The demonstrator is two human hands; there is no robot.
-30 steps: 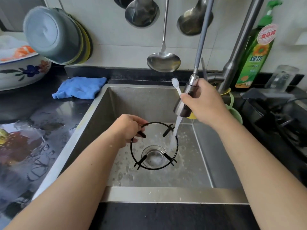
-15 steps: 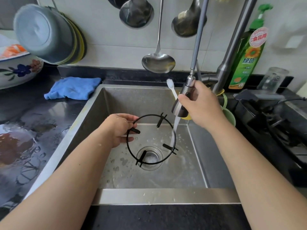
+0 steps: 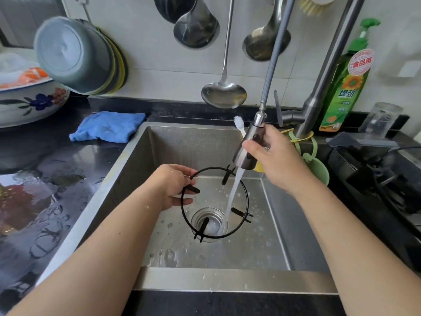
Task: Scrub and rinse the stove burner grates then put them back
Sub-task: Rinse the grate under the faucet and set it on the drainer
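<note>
The left hand (image 3: 173, 185) grips the round black wire burner grate (image 3: 214, 202) above the steel sink (image 3: 205, 278); the right hand (image 3: 276, 160) holds the metal pull-out sprayer (image 3: 249, 144) and a white toothbrush (image 3: 239, 124). A blue cloth (image 3: 107, 126) lies on the wet table (image 3: 34, 190).

Head camera looks steeply down, close over the sink (image 3: 227, 278).

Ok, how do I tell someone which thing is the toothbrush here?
Start at the steel sink and find the pull-out spray head pouring water over the black burner grate. The right hand grips that head; the toothbrush is the thin white stick with bristles poking up beside it.
</note>
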